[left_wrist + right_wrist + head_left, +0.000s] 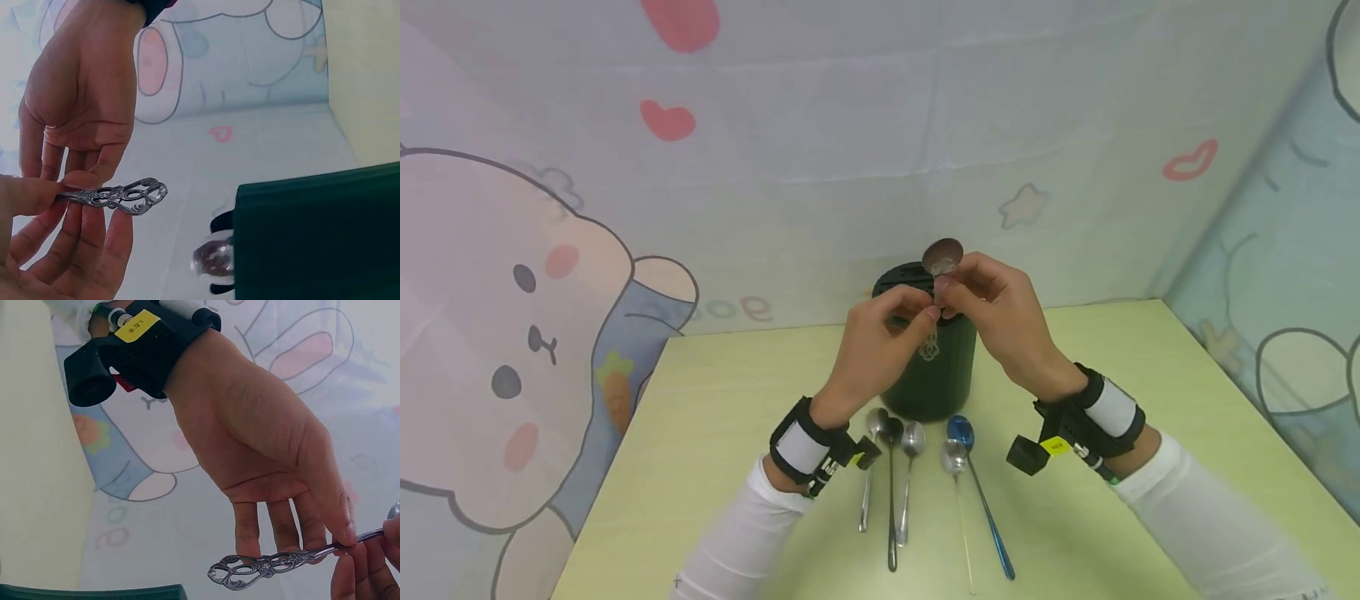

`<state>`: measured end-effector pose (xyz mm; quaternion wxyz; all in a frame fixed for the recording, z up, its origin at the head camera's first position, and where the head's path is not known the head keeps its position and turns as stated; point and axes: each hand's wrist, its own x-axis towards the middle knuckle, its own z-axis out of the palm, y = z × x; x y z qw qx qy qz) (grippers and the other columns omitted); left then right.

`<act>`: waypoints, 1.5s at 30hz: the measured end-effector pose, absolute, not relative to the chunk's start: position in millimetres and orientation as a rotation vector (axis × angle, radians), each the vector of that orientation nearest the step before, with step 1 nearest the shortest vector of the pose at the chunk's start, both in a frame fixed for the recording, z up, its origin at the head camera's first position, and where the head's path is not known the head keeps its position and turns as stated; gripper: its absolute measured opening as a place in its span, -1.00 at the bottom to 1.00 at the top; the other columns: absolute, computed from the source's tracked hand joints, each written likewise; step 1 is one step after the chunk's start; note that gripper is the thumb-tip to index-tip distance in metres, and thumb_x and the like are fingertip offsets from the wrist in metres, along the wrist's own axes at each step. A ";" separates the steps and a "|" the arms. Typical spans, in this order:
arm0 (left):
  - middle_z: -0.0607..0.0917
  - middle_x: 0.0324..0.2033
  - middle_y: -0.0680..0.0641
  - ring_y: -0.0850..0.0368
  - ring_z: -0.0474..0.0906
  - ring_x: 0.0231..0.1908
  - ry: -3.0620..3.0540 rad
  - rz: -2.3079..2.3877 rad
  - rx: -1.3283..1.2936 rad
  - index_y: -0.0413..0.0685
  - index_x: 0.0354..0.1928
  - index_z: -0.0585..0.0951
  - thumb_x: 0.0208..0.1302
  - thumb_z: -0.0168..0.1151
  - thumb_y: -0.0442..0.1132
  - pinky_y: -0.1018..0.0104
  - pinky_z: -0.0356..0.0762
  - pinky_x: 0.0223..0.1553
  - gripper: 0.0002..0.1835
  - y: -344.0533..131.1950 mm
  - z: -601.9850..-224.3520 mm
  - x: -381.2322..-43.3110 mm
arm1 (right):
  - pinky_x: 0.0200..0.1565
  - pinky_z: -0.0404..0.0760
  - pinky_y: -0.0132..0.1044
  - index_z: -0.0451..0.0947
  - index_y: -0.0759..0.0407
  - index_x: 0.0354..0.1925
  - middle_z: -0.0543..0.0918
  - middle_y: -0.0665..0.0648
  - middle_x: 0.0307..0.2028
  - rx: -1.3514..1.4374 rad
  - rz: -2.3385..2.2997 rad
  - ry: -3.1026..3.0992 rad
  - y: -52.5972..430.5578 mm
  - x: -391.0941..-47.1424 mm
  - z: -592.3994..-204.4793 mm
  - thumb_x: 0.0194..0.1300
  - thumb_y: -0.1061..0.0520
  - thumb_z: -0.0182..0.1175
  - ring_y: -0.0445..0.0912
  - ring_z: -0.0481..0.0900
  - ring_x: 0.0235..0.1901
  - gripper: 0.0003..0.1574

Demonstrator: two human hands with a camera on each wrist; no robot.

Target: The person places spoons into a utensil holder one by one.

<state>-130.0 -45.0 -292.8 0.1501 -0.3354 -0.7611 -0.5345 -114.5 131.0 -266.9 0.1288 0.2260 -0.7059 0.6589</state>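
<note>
A spoon with an openwork handle [134, 195] is held by both hands above and in front of a dark green canister [928, 383]. Its bowl [943, 254] points up, the pierced handle end down. My left hand [880, 337] pinches the handle between thumb and fingertips. Higher up, close under the bowl, my right hand [1003, 321] grips the spoon with thumb and fingers. In the right wrist view the left thumb [340, 519] presses the handle, and the right fingers [392, 534] show at the edge.
Before the canister several long-handled spoons lie on the pale table [737, 392]: a blue spoon [988, 508], a dark spoon [892, 500] and silver-bowled ones. The canister's slotted top [902, 273] is partly hidden; a shiny rounded piece [212, 259] protrudes there. A printed cloth [820, 125] hangs behind.
</note>
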 end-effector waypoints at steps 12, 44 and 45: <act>0.74 -0.25 -0.10 0.12 0.69 -0.26 -2.158 -1.477 -0.954 -0.13 -0.13 0.65 0.39 0.21 -0.22 0.37 0.68 -0.28 -0.85 -50.6 -271.1 -149.9 | -0.13 0.71 -0.29 0.57 0.27 -0.17 0.62 0.00 -0.34 0.685 1.816 -2.055 123.3 -134.3 -247.9 0.41 0.16 0.18 -0.16 0.64 -0.28 -0.83; 0.74 -0.17 -0.10 0.07 0.68 -0.13 -2.289 -1.376 -0.783 -0.10 -0.09 0.65 0.40 0.20 -0.19 0.19 0.68 -0.07 -0.83 -54.6 -286.5 -202.2 | -0.03 0.70 -0.11 0.54 0.29 -0.08 0.64 0.25 -0.16 0.612 1.696 -2.229 116.8 -191.1 -264.6 0.43 0.09 0.15 -0.17 0.68 -0.16 -0.73; 0.74 -0.18 -0.10 0.07 0.68 -0.13 -2.289 -1.378 -0.788 -0.10 -0.09 0.65 0.40 0.20 -0.20 0.19 0.68 -0.07 -0.83 -54.8 -287.2 -202.7 | -0.03 0.70 -0.09 0.54 0.30 -0.08 0.65 0.25 -0.16 0.607 1.689 -2.235 116.6 -191.3 -265.1 0.44 0.09 0.15 -0.16 0.68 -0.15 -0.73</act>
